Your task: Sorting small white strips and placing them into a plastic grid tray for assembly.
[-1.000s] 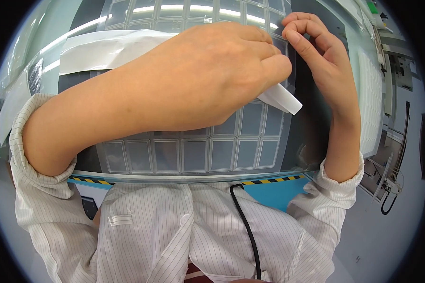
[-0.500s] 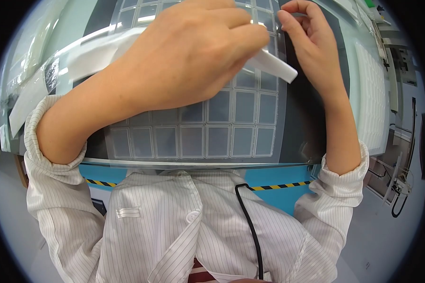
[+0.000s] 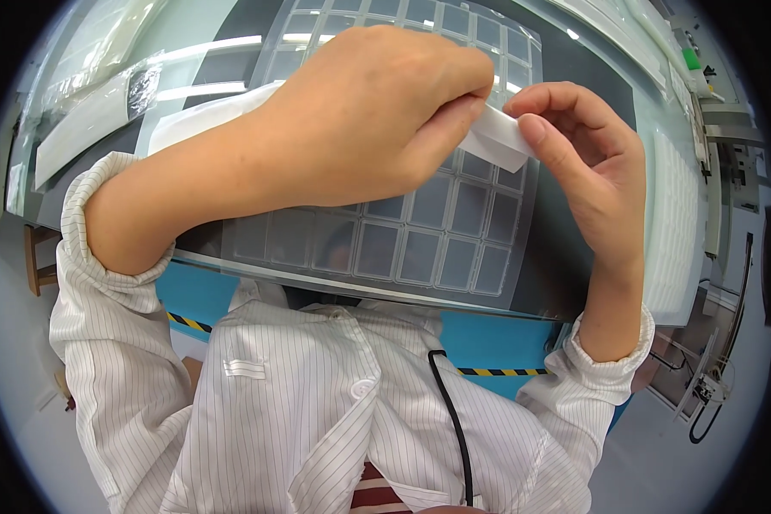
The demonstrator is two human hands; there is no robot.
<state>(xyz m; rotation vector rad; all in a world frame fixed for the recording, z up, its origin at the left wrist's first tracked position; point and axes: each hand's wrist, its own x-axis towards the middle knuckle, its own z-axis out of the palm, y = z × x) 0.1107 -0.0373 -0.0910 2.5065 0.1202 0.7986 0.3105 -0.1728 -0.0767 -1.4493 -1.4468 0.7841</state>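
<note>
A white strip (image 3: 499,141), which looks like paper or film, hangs over the work surface. My left hand (image 3: 385,111) is closed in a pinch on it, and its fist covers part of the strip. At the strip's right end, the thumb and forefinger of my right hand (image 3: 595,167) pinch its corner, with the other fingers curled. A white band (image 3: 201,118) shows behind my left forearm; whether it belongs to the same strip I cannot tell. Beneath both hands lies a clear sheet with a grid of rectangular cells (image 3: 428,257), partly hidden by my left hand and forearm.
The sheet lies on a dark mat (image 3: 557,248) on a glass-topped table, whose front edge is just before my body. Wrapped white pieces (image 3: 90,146) lie at the left. A stack of ribbed white sheets (image 3: 672,223) stands at the right.
My right hand has come down to the strip's right end and pinched its corner. My left hand keeps its pinch. The whole view has turned and shifted somewhat.
</note>
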